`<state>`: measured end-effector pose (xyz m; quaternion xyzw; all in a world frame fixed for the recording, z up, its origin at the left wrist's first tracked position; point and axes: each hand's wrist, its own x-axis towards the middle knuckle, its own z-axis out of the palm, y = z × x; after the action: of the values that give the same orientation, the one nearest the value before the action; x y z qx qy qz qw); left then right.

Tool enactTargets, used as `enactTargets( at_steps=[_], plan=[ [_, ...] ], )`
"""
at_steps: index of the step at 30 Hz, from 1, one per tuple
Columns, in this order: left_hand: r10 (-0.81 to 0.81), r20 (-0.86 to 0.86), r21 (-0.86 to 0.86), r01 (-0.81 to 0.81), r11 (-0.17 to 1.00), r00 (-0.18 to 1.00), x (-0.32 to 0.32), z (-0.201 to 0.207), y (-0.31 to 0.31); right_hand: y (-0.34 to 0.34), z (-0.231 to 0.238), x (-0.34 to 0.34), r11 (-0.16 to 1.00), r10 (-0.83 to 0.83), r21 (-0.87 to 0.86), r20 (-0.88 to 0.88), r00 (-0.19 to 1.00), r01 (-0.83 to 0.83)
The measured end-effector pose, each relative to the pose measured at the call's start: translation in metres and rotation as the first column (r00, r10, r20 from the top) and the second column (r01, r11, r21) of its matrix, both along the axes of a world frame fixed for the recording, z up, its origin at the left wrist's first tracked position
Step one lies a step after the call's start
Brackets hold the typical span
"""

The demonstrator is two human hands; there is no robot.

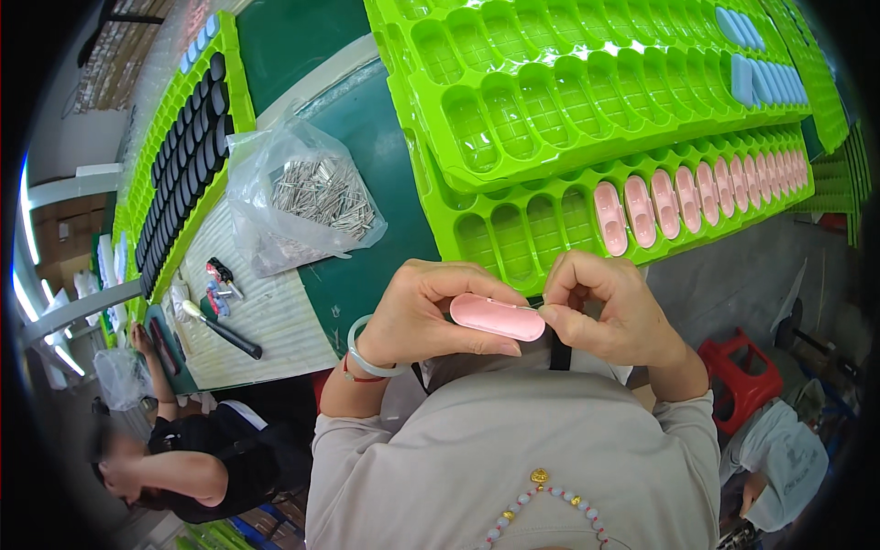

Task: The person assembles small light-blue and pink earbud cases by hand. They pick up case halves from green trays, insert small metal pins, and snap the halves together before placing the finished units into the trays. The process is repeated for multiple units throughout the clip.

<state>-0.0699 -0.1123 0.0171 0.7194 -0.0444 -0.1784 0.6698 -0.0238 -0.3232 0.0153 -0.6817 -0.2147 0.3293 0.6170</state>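
My left hand (412, 307) is closed round a small pink oval case part (495, 317), fingers along its far edge and thumb along its near edge. At the right end of that part, my right hand (612, 312) pinches a thin metal pin (531, 306) lying against the far rim; my fingertips hide most of it. Just beyond my hands is a green moulded tray (475, 240) with a row of pink oval case parts (665, 203) in its right-hand pockets. Left of it, an open clear plastic bag (261, 215) holds a heap of thin metal pins (325, 194).
Another green tray (472, 128), with light blue parts (768, 82), overlaps the nearer one. At left stand a green tray of black oval parts (188, 137), a black-handled tool (229, 337) and small pliers (220, 275). A co-worker (220, 458) sits left; a red stool (742, 376) stands right.
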Motion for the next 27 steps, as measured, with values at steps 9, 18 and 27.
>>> enactTargets(
  at_steps=[9, 18, 27],
  plan=[
    [0.034, 0.282, 0.215, -0.097, 0.972, 0.959, 0.001, 0.002, -0.003, -0.021, -0.006, -0.012, 1.000, 0.018, -0.019, -0.111, 0.994, -0.020],
    [-0.338, 0.316, 0.590, 0.095, 0.802, 0.887, 0.022, 0.016, -0.008, -0.059, -0.039, -0.036, 0.964, -0.251, 0.045, -0.188, 0.949, 0.264],
    [-0.591, 0.310, 0.796, 0.137, 0.590, 0.745, 0.045, 0.032, -0.002, -0.067, -0.050, -0.039, 0.960, -0.241, 0.095, -0.194, 0.951, 0.263]
  ],
)
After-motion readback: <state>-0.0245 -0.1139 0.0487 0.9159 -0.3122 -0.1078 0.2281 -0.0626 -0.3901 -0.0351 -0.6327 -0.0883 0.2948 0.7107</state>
